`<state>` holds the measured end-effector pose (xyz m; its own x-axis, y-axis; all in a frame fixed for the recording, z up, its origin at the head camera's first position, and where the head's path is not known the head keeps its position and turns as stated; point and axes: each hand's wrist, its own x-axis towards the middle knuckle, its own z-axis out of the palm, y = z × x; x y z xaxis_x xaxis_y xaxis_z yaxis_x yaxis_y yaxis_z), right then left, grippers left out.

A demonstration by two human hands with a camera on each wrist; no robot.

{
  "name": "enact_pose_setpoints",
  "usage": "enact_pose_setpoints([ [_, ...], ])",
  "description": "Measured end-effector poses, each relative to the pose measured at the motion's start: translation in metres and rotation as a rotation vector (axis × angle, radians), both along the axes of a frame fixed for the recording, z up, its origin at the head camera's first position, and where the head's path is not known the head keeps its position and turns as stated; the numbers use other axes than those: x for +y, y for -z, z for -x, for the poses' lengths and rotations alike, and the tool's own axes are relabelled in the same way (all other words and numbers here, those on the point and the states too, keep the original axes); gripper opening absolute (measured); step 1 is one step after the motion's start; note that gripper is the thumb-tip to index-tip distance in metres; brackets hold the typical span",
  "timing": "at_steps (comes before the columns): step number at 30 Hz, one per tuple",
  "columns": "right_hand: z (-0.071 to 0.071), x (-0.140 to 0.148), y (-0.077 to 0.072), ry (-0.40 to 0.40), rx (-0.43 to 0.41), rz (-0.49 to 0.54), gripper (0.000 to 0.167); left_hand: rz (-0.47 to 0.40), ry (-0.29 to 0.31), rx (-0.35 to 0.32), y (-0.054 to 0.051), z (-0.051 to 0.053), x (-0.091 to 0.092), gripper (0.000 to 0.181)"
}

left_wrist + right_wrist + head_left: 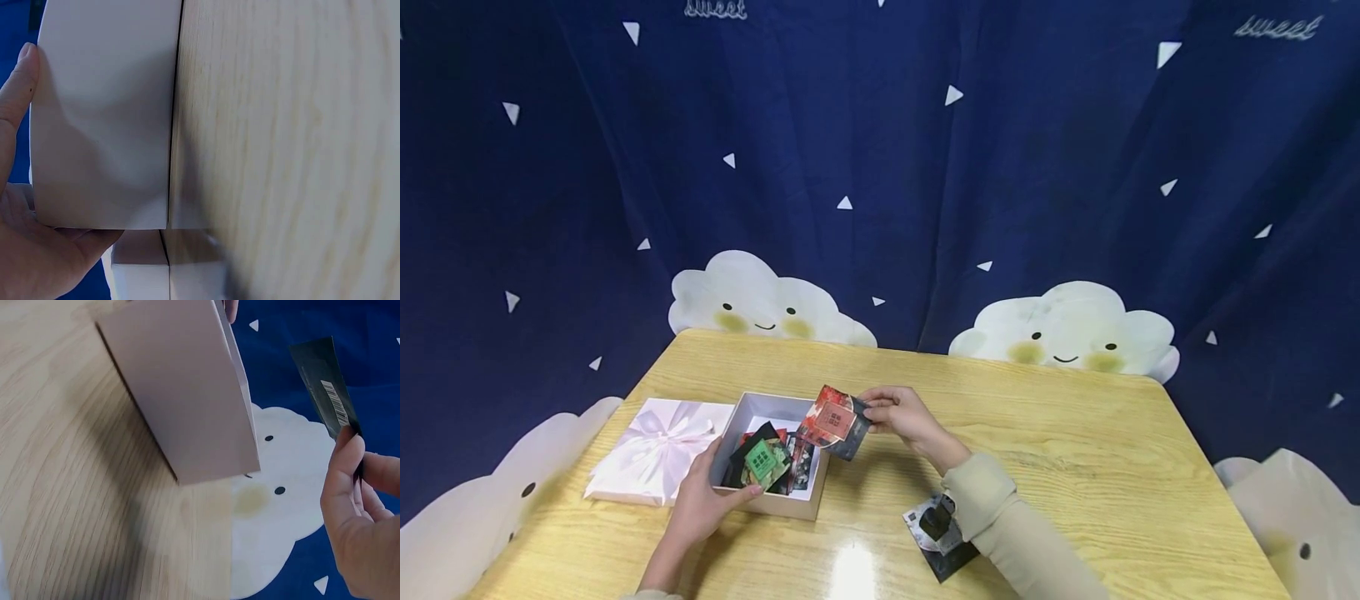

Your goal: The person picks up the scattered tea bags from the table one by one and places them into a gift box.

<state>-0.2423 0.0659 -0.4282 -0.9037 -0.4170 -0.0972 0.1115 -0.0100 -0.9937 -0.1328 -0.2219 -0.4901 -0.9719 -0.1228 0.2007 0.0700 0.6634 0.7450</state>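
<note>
In the head view, my right hand (pixel 906 417) pinches a flat red and black square packet (pixel 833 421) by its right edge, over the right side of an open white box (pixel 808 507). The right wrist view shows the packet's dark back (pixel 325 378) with a barcode, between thumb and fingers. My left hand (pixel 700 504) grips the box's near left corner, thumb along the front rim. The left wrist view shows that thumb on the edge of the box wall (pixel 106 125). Inside the box lie several packets, a green and black one (pixel 762 460) on top.
Left of the box is a white lid (pixel 651 450) with a ribbon bow. Another dark packet (pixel 947 558) lies on the wooden table (pixel 1075 467), partly under my right sleeve (pixel 1000 508). A dark blue curtain (pixel 880 167) with clouds hangs behind the table.
</note>
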Motion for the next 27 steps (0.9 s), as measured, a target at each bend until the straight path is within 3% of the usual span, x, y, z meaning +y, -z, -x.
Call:
enact_pose_setpoints([
  [11,0.003,-0.035,-0.001,-0.018,-0.015,0.005,0.025,-0.006,0.0,0.019,0.0,0.0,0.001,0.097],
  [27,0.002,-0.083,0.02,-0.018,-0.052,-0.025,0.025,0.0,-0.001,0.022,-0.002,-0.003,0.002,0.096],
])
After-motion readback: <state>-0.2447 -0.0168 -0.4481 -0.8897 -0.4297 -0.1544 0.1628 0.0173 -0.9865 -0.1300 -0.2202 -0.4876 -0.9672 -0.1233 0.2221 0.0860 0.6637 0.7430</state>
